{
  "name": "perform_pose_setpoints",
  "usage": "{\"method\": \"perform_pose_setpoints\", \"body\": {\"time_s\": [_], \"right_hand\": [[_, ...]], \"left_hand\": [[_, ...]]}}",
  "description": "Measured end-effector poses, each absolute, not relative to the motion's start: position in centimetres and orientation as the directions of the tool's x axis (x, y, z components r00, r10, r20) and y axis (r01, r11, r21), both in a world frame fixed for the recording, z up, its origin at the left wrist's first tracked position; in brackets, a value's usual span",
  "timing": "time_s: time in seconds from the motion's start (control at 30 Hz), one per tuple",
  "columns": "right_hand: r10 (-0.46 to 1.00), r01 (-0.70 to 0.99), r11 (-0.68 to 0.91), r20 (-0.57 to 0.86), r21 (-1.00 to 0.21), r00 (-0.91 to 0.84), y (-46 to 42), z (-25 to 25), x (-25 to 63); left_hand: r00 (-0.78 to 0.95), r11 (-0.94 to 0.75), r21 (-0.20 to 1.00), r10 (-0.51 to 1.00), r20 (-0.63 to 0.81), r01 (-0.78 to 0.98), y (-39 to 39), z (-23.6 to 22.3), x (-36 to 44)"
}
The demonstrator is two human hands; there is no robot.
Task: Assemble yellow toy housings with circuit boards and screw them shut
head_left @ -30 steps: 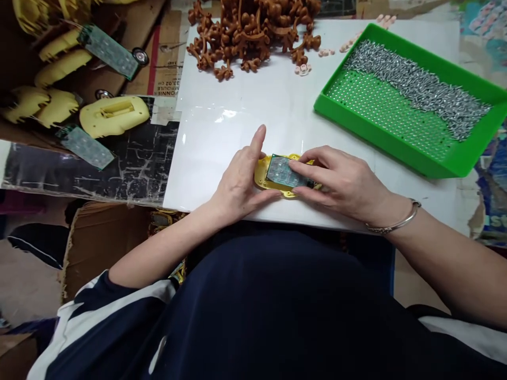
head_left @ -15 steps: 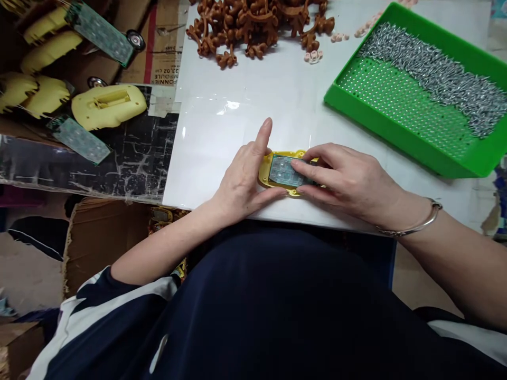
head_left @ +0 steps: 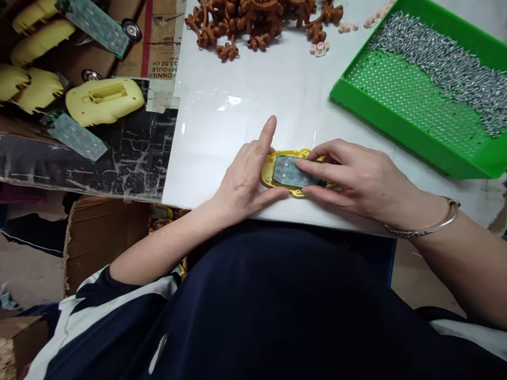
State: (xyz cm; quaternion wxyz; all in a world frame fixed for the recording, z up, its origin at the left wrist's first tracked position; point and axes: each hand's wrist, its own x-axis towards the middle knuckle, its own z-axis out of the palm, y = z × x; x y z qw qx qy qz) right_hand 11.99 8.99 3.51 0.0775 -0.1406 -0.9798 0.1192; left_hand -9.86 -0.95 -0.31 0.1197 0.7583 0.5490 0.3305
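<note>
Circuit board (head_left: pixel 288 171) lies in yellow shell (head_left: pixel 268 171) on white tabletop (head_left: pixel 219 150). Right hand (head_left: pixel 356 177) loosely grips board, index on top; left hand (head_left: pixel 246 177), index raised, cups shell. Seating, apparently; next needs level pressure.

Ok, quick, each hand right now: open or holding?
Left hand: closed around the left end of the yellow shell.
Right hand: partly closed, touching the circuit board; firm grip can't be told.

Yellow shell (head_left: pixel 268 170), grey-green circuit board (head_left: pixel 287 171), white tabletop (head_left: pixel 222 142); far right, a green tray (head_left: pixel 396 129) with pale-dotted base (head_left: pixel 388 92) and silver bits (head_left: pixel 439 63); far, brown pieces (head_left: pixel 259 21); near, a navy shirt (head_left: pixel 277 295) with white stripes (head_left: pixel 152 289)
</note>
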Motion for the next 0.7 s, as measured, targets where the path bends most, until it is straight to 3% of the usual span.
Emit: {"method": "perform_pose_setpoints", "body": {"time_s": [0.5,0.7], "right_hand": [[0.382,0.327,0.852,0.058,-0.409,-0.922,8.88,3.70,11.86],[0.366,0.322,0.868,0.048,-0.378,-0.929,8.78,3.74,11.82]], "left_hand": [[0.136,-0.260,0.586,0.959,0.247,0.767,-1.13,-0.04,-9.90],[0.146,-0.268,0.587,0.958,0.247,0.764,-1.11,-0.08,-9.95]]}}
